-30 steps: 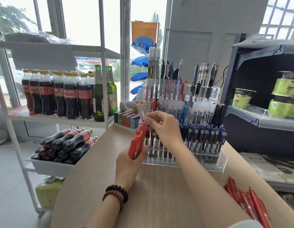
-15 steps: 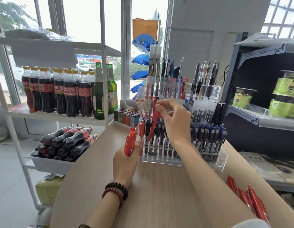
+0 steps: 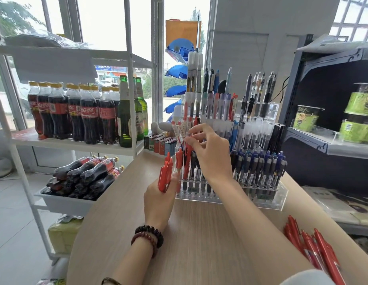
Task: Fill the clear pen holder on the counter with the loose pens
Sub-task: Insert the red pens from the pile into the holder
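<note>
Counter [image 3: 199, 243]: a pale, matte wood-grain top with a rounded left edge is seen.
Pen holder [image 3: 267, 199]: a clear, stepped acrylic rack is stood at the far edge of the counter. Its rows are packed with upright pens: blue and black barrels on the right, white and translucent ones on the higher steps, and a few red ones at the left front.
Left hand [image 3: 158, 200]: a bundle of red pens [image 3: 165, 173], slim and glossy plastic, is gripped upright just beside the holder's left front corner, with the fingers curled round it.
Right hand [image 3: 211, 155]: a red pen [image 3: 187, 159] standing in the left front row is pinched near its top between thumb and forefinger, and the other fingers are spread apart.
Loose red pens [image 3: 314, 249]: a heap is laid at the near right edge of the counter, well apart from the holder.
Bracelets [image 3: 148, 235]: two strings of round beads, one dark and one reddish, are worn on the left wrist.
</note>
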